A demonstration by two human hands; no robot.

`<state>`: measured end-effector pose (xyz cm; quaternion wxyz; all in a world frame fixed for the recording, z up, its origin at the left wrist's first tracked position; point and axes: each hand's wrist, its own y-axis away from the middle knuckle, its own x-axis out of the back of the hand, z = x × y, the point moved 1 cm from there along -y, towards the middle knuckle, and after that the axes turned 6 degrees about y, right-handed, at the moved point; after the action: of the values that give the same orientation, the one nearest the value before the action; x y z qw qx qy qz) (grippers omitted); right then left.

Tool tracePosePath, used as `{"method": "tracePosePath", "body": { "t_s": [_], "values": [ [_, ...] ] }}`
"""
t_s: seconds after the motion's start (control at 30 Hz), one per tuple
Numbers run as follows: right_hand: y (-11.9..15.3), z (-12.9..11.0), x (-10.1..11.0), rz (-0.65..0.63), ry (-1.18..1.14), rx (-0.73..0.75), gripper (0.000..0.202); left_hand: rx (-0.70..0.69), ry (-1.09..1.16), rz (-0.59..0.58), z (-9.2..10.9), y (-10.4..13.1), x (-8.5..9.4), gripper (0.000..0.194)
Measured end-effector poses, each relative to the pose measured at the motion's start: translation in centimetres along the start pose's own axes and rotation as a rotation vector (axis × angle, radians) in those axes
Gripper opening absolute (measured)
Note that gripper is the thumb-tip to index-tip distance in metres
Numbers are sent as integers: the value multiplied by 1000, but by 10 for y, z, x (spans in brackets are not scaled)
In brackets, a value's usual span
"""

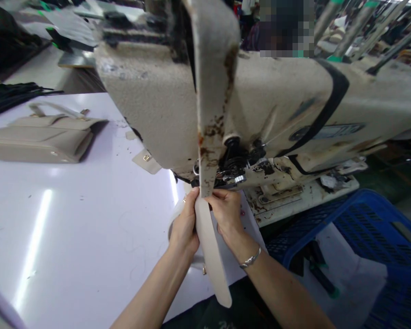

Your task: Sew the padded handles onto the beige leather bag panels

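I see left hand [185, 224] and right hand [229, 214] grasping the beige strap [210, 253] between them, sewing machine [150, 105] just beyond. Step: probably positioning for stitching; next move calls for steady alignment.

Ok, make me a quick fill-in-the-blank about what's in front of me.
The beige strip lies between the left hand and the ____ hand.
The bracelet is ____ in colour.
The plastic basket's colour is ____.
The handbag lies on the picture's ____ side.

Missing words: right; silver; blue; left.
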<state>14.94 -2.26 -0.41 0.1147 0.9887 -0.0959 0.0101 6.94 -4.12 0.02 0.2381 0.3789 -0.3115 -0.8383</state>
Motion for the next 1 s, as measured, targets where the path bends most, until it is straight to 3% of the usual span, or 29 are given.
{"method": "tracePosePath", "body": {
  "t_s": [0.2, 1.0],
  "values": [
    [-3, 0, 4, -15, 49, 22, 18, -53, 7, 28, 1, -6, -4, 27],
    [0, 0, 13, -30, -5, -59, 23, 34, 39, -43, 4, -10, -9, 18]
  ]
}}
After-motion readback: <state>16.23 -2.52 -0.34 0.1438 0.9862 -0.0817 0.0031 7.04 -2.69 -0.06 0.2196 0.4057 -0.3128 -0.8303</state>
